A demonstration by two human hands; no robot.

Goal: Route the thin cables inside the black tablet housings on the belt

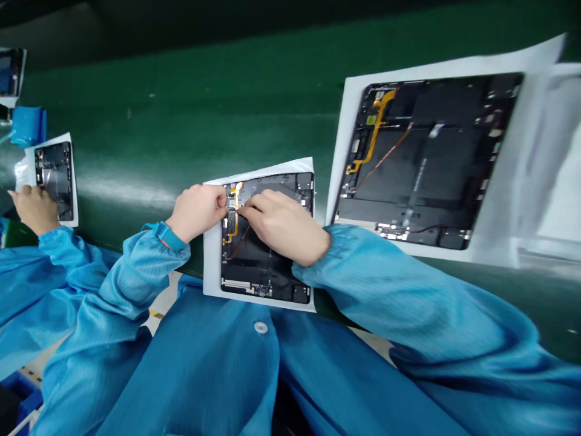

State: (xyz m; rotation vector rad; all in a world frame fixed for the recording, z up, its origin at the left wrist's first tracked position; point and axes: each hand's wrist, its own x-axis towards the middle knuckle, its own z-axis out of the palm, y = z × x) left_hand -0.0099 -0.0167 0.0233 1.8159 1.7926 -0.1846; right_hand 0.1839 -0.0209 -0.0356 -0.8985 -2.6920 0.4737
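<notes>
An opened tablet lies on a white sheet in front of me, its dark inside facing up. Along its left side runs an orange flex cable. My left hand, with a blue wrist strap, is closed at the tablet's upper left edge, fingertips against the small parts there. From the right, my right hand reaches across the tablet, thumb and finger pinched together by the same cable. Whatever either hand's fingertips grip is too small or hidden to make out.
On the right, a second opened tablet rests on a white sheet. At the left, a co-worker's hand touches another tablet, near a blue object. Everything lies on a green work surface.
</notes>
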